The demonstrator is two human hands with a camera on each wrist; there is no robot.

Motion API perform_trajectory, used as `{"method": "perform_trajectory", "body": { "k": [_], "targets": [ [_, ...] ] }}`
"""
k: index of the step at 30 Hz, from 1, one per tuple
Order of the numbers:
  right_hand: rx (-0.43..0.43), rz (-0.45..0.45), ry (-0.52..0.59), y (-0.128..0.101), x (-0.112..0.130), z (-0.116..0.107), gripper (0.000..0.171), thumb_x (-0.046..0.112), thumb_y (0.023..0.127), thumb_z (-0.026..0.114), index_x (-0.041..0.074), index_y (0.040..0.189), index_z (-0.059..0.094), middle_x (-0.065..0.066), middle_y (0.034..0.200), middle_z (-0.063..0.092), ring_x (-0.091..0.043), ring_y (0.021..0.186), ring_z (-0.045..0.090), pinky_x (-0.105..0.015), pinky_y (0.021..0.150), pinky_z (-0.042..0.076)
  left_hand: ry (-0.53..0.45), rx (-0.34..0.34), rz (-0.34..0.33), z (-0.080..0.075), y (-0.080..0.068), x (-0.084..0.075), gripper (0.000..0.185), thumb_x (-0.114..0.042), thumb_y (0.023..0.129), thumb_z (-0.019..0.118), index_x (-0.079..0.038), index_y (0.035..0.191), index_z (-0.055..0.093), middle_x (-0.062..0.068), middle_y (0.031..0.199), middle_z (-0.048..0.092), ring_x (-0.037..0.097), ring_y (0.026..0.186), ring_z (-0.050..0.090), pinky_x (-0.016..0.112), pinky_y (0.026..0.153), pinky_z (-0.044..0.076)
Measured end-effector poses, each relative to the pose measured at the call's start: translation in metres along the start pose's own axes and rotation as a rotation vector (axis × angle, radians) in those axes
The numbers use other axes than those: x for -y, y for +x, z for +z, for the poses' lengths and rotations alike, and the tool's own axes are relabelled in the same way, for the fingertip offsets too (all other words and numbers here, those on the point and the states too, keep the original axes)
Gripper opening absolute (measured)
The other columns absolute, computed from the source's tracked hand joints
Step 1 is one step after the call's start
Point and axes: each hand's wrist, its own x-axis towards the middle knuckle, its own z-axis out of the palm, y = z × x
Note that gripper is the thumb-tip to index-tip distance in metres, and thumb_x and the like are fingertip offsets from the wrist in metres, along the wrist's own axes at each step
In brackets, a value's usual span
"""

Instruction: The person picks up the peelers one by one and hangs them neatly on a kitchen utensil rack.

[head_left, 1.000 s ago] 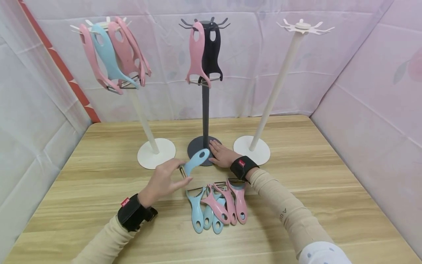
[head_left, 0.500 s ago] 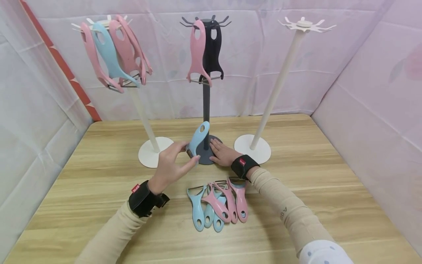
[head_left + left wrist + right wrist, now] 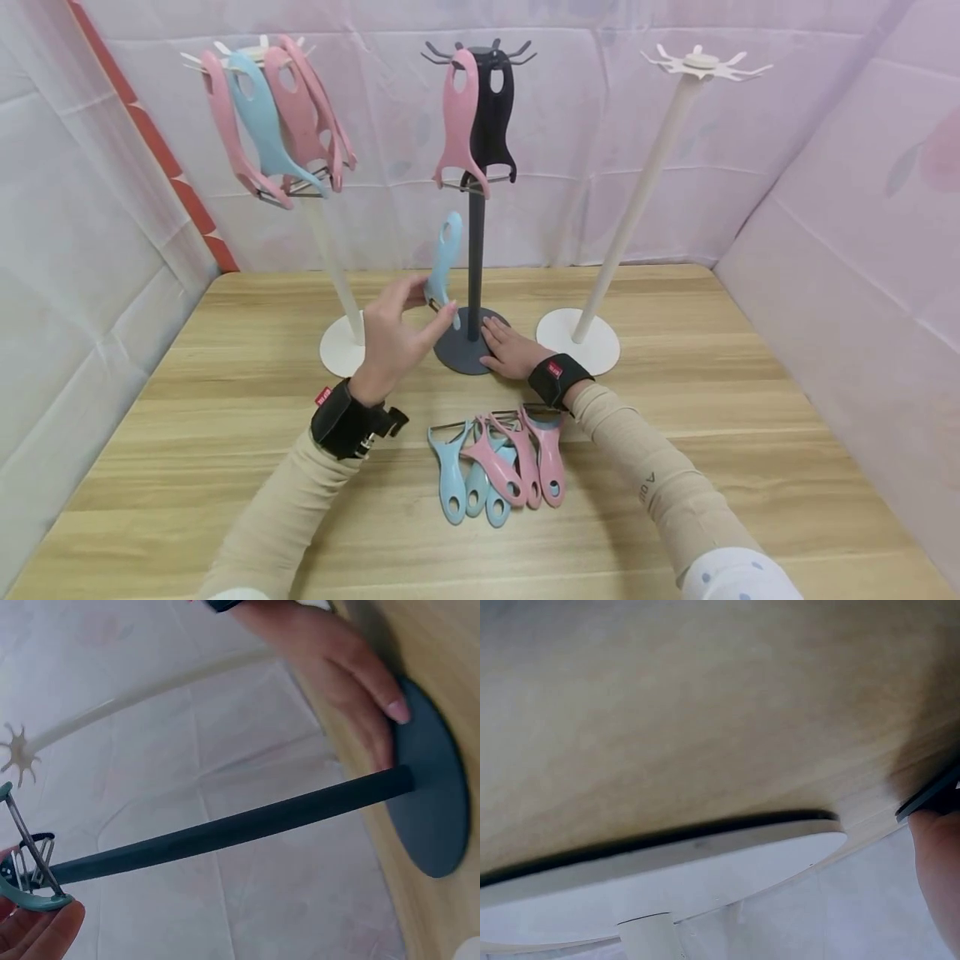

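Note:
My left hand pinches a light blue peeler at its blade end between thumb and fingers, the handle with its hole pointing up. It is held off the table, just left of the dark grey stand's pole. In the left wrist view the peeler's blade end shows at the left edge. My right hand rests with extended fingers on the stand's round base. From that stand's top hooks hang a pink peeler and a black peeler.
Several blue and pink peelers lie in a pile on the table in front. A white stand at left bears several hanging peelers. Another white stand, its hooks bare, stands at right. Cloth walls enclose the table.
My left hand has risen and moved forward with the blue peeler, whose handle has turned more upright. The right hand has stayed on the dark base.

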Motion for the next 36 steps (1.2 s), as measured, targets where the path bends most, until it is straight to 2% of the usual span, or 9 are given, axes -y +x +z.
{"method": "perform_trajectory", "body": {
  "k": [6, 14, 21, 30, 36],
  "targets": [
    [0.000, 0.000, -0.003, 0.001, -0.003, 0.001, 0.063, 0.030, 0.099, 0.036, -0.011, 0.140, 0.013, -0.027, 0.148, 0.004, -0.035, 0.136, 0.001, -0.040, 0.110, 0.008, 0.001, -0.091, -0.054, 0.001, 0.025, 0.001, 0.031, -0.010, 0.076, 0.071, 0.009, 0.098, 0.060, 0.017, 0.086, 0.064, 0.024, 0.074, 0.065, 0.029, 0.068, 0.053],
    [-0.006, 0.005, -0.012, -0.001, -0.003, 0.000, 0.063, 0.029, 0.098, 0.037, -0.011, 0.140, 0.013, -0.027, 0.147, 0.004, -0.036, 0.136, 0.002, -0.040, 0.110, 0.009, -0.016, -0.162, -0.119, -0.002, 0.064, -0.005, 0.033, -0.014, 0.078, 0.070, 0.008, 0.100, 0.061, 0.016, 0.088, 0.065, 0.024, 0.077, 0.065, 0.025, 0.070, 0.053],
    [-0.014, -0.005, -0.003, 0.000, -0.003, 0.003, 0.063, 0.029, 0.098, 0.037, -0.011, 0.140, 0.013, -0.027, 0.147, 0.005, -0.036, 0.136, 0.002, -0.040, 0.110, 0.009, -0.052, -0.220, -0.170, -0.003, 0.090, -0.005, 0.029, -0.016, 0.079, 0.069, 0.007, 0.097, 0.063, 0.014, 0.086, 0.066, 0.020, 0.075, 0.066, 0.027, 0.069, 0.053],
    [-0.014, -0.005, -0.016, 0.001, -0.003, 0.005, 0.063, 0.031, 0.099, 0.035, -0.010, 0.140, 0.013, -0.027, 0.147, 0.005, -0.035, 0.136, 0.002, -0.039, 0.110, 0.009, -0.014, -0.253, -0.199, -0.007, 0.112, -0.002, 0.032, -0.018, 0.081, 0.068, 0.007, 0.101, 0.064, 0.013, 0.090, 0.066, 0.019, 0.077, 0.066, 0.022, 0.069, 0.052],
    [-0.018, -0.006, -0.018, 0.000, 0.000, 0.003, 0.062, 0.030, 0.099, 0.036, -0.011, 0.140, 0.014, -0.028, 0.147, 0.006, -0.036, 0.136, 0.003, -0.040, 0.110, 0.009, -0.042, -0.210, -0.275, -0.005, 0.119, -0.006, 0.032, -0.018, 0.084, 0.065, 0.003, 0.108, 0.063, 0.013, 0.098, 0.065, 0.015, 0.086, 0.065, 0.022, 0.076, 0.050]
  ]
}}
